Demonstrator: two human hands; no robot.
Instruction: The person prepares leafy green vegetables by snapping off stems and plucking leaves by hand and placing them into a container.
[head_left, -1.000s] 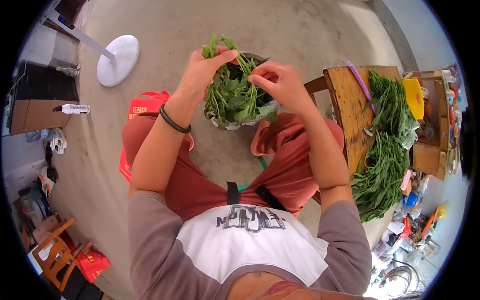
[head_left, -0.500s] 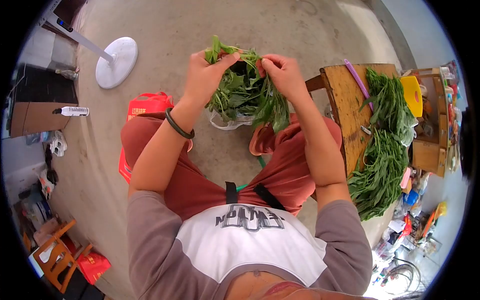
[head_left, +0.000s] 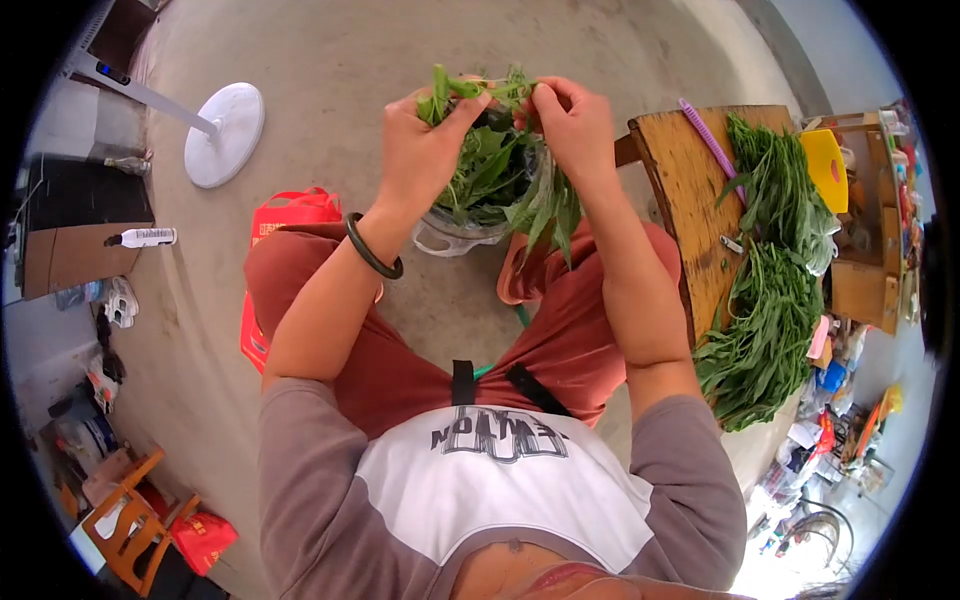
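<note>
Both hands are raised over a bin lined with a clear plastic bag, which holds a heap of green leaves. Between thumb and fingers, my left hand pinches leafy green stems. My right hand is closed on the other end of the greens, and long leaves hang below it past the bin's right side. A thin stretch of stem spans the gap between the two hands. The fingertips are partly hidden by the leaves.
On the right, a wooden table carries two bundles of leafy greens, a purple strip and a yellow container. A red bag stands by my left knee. A white round stand base is at upper left.
My hands have moved slightly apart, with the right one a little higher. Both still hold the greens. The whole view has shifted slightly.
</note>
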